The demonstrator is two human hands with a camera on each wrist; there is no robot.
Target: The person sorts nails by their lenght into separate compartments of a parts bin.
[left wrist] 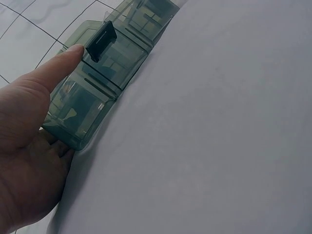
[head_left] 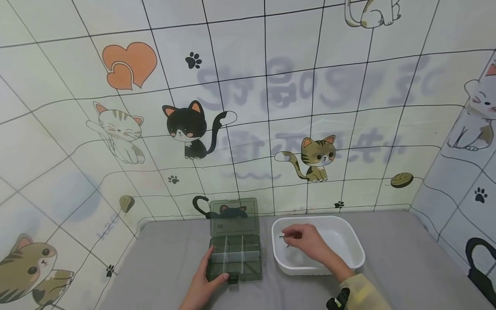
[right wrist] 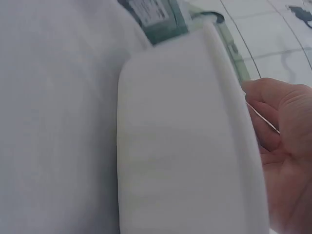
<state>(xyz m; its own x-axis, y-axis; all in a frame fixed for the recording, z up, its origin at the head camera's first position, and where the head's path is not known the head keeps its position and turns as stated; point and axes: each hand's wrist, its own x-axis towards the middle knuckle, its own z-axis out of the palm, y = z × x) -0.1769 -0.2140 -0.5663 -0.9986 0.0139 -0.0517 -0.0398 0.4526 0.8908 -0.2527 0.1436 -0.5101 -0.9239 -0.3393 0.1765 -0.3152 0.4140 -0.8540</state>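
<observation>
A translucent green compartment box (head_left: pixel 226 257) stands with its lid (head_left: pixel 234 217) raised. My left hand (head_left: pixel 205 279) grips its left front corner, thumb beside the dark latch (left wrist: pixel 101 42) and fingers along the left side. Thin dark pins (head_left: pixel 250 268) lie in the front right compartment. Over the left part of a white plastic tray (head_left: pixel 280 263), my right hand (head_left: pixel 310 243) pinches a thin metal pin (head_left: pixel 282 236); its exact kind is too small to tell. Another thin piece (head_left: pixel 288 246) shows just below those fingers. In the right wrist view the tray wall hides part of the hand.
Box and tray stand side by side on a grey cloth surface (head_left: pixel 403 258), a narrow gap between them. Close behind rises a white cat-print curtain (head_left: pixel 248 172), which also closes in both sides.
</observation>
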